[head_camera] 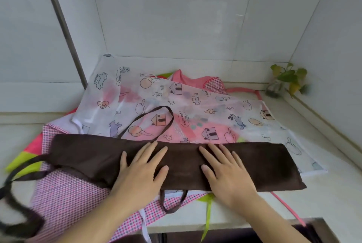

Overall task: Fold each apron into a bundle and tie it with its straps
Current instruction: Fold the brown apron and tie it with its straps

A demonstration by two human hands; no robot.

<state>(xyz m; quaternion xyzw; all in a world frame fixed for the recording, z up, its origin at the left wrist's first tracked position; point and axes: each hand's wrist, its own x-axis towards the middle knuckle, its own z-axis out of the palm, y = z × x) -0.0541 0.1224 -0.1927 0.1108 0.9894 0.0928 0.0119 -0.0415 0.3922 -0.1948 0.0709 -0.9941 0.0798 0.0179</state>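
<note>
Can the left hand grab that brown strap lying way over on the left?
Probably yes. The left hand lies flat on the brown apron, and the strap trails off to its left over the pink dotted cloth. Nothing covers the strap or lies between.

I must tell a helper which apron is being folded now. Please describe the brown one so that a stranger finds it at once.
On the pale counter in the tiled corner lies a heap of aprons. The brown apron is on top at the near edge, folded into a long band under the flat left hand and right hand. It alone is plain and dark; those beneath it are printed, dotted or bright.
</note>
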